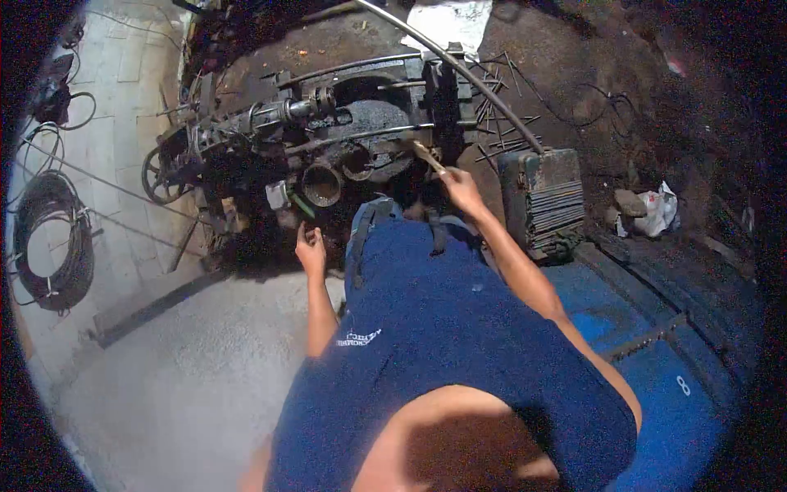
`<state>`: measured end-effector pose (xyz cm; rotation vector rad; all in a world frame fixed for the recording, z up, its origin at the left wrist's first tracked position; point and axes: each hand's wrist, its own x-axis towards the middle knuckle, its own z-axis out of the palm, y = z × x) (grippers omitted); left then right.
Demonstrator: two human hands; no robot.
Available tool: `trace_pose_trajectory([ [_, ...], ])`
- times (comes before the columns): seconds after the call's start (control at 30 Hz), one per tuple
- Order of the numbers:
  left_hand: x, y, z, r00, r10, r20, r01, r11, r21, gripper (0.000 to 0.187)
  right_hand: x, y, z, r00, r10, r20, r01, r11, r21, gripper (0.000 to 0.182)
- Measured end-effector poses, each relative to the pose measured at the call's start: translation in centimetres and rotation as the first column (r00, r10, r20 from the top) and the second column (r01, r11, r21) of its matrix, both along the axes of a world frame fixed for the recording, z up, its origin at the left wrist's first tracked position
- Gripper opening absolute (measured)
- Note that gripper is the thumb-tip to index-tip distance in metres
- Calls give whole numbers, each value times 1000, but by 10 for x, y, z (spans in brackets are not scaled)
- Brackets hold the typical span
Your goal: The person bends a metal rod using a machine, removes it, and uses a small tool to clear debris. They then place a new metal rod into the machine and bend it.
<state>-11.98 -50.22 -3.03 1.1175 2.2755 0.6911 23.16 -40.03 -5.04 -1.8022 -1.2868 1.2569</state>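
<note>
My right hand (463, 193) is closed around the handle of a small tan brush (428, 156), whose far end reaches to the near edge of a dark, greasy machine (352, 115). My left hand (310, 248) is held low in front of the machine, fingers loosely curled and apart, with nothing visible in it. Just beyond that hand lies a narrow green piece (302, 204), beside a small whitish block (277, 195). Two round, open-topped containers (321, 185) stand between my hands, against the machine's near side; their contents are too dark to make out.
A handwheel (152, 174) sits at the machine's left end. On the right stands a ribbed metal box (551, 197), with a long curved rod (459, 70) reaching it. Thin rods (496, 123) litter the floor behind. Coiled cable (53, 242) lies far left; a white plastic bag (658, 209) lies right.
</note>
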Motion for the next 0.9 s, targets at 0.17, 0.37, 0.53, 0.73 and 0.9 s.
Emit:
trace_pose_trajectory([
  [0.17,-39,28,13,994,-11,112,12,1000,-10,49,-91,91,29,979,-148,143,120,975,187,28],
  [0.37,-112,30,1,976,29,218,-27,1000,-14,51,-134,126,-11,885,-246,397,205,968,143,29],
  [0.53,-141,36,3,987,-45,157,50,998,-28,48,-133,76,1,887,-180,425,182,983,36,33],
  [0.73,-160,50,-24,937,-116,330,125,992,-5,47,-154,154,75,862,-201,465,126,974,188,35],
  [0.9,-153,62,-18,942,-153,299,158,987,6,46,-163,158,89,859,-200,471,69,957,282,33],
])
